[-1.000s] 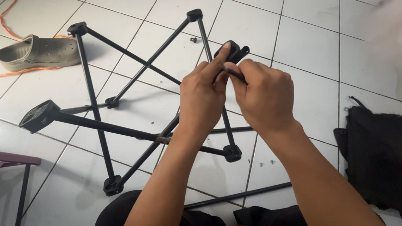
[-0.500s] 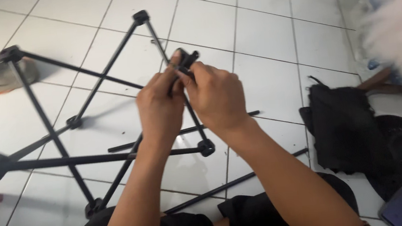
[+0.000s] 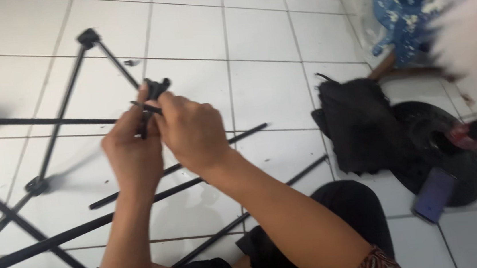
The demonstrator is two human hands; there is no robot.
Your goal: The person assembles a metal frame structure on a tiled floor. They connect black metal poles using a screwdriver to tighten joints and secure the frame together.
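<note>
A black folding frame of thin metal poles (image 3: pixel 59 118) with plastic joints stands spread over the white tiled floor. Both my hands are raised in front of me at one pole end. My left hand (image 3: pixel 133 152) pinches the pole just under a black plastic end cap (image 3: pixel 157 88). My right hand (image 3: pixel 192 132) closes around the same pole end from the right, its fingers touching the cap. Another capped pole end (image 3: pixel 89 38) sticks up further back on the left. A hub joint (image 3: pixel 37 185) sits lower left, blurred.
Loose black poles (image 3: pixel 250 133) lie on the tiles under my arms. A black fabric bundle (image 3: pixel 355 124) lies to the right, beside a dark round object (image 3: pixel 453 155) with a purple phone (image 3: pixel 433 194) on it. Blue flowered cloth (image 3: pixel 405 4) is at top right.
The view has swung to the right, so the frame and my hands sit further left and the bundle and phone have come into sight. Both hands keep their hold on the pole end.
</note>
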